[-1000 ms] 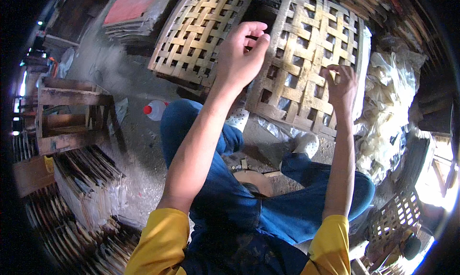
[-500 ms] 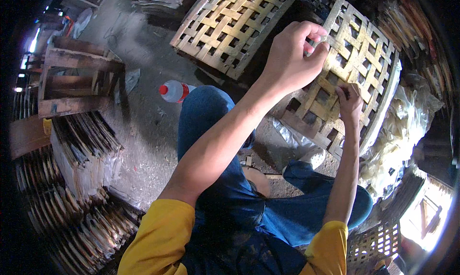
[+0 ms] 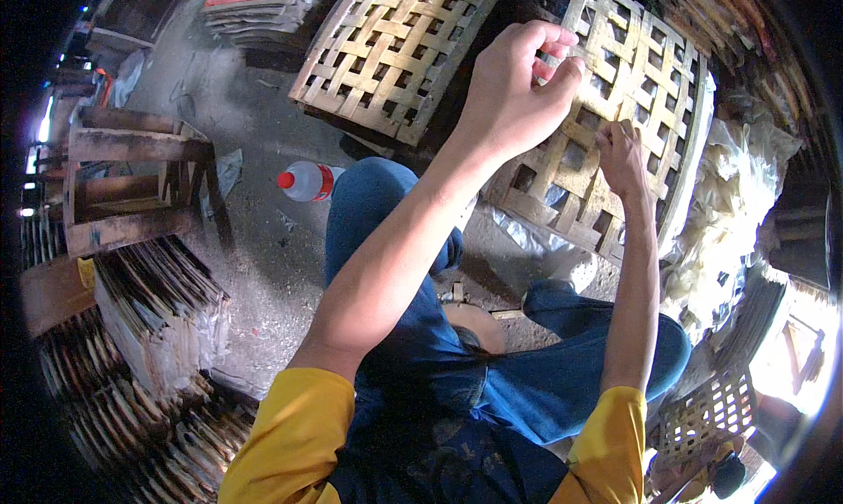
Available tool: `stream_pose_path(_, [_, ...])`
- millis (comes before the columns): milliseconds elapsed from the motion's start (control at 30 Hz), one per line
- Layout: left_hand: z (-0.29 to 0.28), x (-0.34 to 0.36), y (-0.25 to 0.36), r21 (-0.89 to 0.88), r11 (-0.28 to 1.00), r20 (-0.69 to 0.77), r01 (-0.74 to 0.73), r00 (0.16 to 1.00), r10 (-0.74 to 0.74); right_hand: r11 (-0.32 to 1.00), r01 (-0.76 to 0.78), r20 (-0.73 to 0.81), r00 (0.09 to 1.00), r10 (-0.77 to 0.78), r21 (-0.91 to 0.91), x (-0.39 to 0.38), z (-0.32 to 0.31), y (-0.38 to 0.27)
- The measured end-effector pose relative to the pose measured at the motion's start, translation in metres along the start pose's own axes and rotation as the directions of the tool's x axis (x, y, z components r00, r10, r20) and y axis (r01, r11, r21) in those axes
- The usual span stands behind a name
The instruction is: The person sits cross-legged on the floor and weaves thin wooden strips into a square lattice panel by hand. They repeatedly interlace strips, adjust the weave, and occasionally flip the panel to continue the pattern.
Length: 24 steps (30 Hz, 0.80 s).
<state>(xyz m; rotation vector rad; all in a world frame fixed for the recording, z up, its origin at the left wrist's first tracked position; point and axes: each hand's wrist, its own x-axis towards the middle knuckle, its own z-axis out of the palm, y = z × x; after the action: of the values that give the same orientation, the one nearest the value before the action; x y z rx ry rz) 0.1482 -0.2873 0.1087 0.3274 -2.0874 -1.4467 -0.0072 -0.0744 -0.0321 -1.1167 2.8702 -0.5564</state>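
Note:
A pale woven bamboo panel (image 3: 645, 74), an open lattice of flat strips, slants before me at the upper right. My left hand (image 3: 524, 90) hovers over its left edge, fingers loosely curled, with a gap between thumb and forefinger. Low over the middle of the lattice, my right hand (image 3: 625, 160) is closed with thumb and fingers pressed together. What it pinches, if anything, is too small to make out. A second woven bamboo panel (image 3: 386, 52) lies farther left, beyond my knee.
A clear bottle with a red cap (image 3: 305, 181) stands beside my left knee. To the left are a wooden frame (image 3: 132, 214) and stacks of dark-edged sheets (image 3: 162, 311). Crumpled translucent plastic (image 3: 724, 214) piles up at the right. A small lattice basket (image 3: 707, 416) sits lower right.
The view has shifted, so the panels appear higher and farther left. Both hands keep nearly the same poses over the right-hand panel.

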Motion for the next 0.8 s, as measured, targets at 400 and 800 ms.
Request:
stream_pose_path(400, [-0.006, -0.002, -0.033, 0.196, 0.977, -0.020, 0.087, 0.996, -0.085, 0.941, -0.185, -0.247, 0.934, 0.258, 0.283, -0.027, -0.098, -0.001])
stream_pose_path(800, [0.008, -0.029, -0.114, 0.553, 0.827, 0.357, 0.107, 0.866, -0.350, 0.738, -0.529, -0.240, 0.720, 0.651, 0.419, -0.182, -0.188, 0.124])
